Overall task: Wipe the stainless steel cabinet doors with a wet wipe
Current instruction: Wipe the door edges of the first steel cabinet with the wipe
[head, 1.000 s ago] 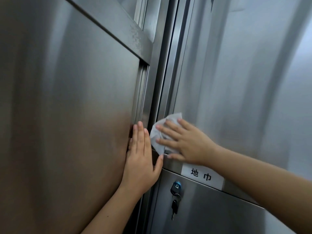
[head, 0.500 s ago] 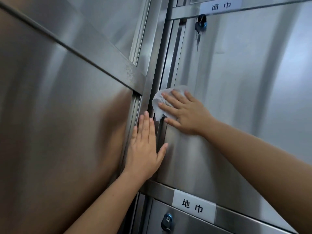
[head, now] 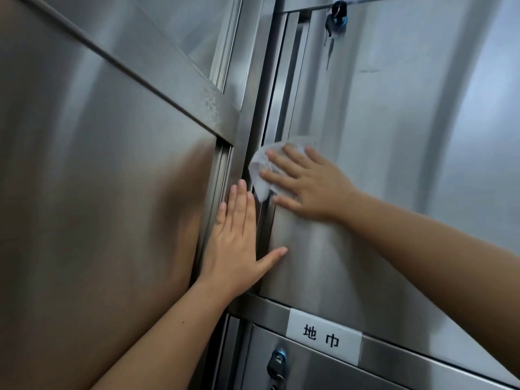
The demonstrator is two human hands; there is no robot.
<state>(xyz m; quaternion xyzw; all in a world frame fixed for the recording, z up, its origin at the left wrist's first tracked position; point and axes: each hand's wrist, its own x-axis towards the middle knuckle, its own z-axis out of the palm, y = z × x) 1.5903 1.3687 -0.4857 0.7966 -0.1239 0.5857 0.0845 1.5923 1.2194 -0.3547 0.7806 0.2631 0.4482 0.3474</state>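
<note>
A tall stainless steel cabinet door [head: 394, 136] fills the right side of the view. My right hand [head: 306, 184] presses a crumpled white wet wipe [head: 261, 170] flat against the door's left edge, fingers spread and straight. My left hand [head: 239, 243] lies flat with straight fingers on the vertical frame post between this door and the left steel door [head: 98, 192], its thumb reaching onto the right door.
A white label with black characters [head: 323, 337] sits on the rail below the door. Under it a lower door carries a lock with a key [head: 277, 361]. Another lock with hanging keys [head: 334, 18] is at the door's top. A horizontal steel rail [head: 168, 83] crosses the left cabinet.
My right hand slid the wipe up the door's left edge from just above the label. The view rose, bringing the upper lock into sight. My left hand stayed flat on the post.
</note>
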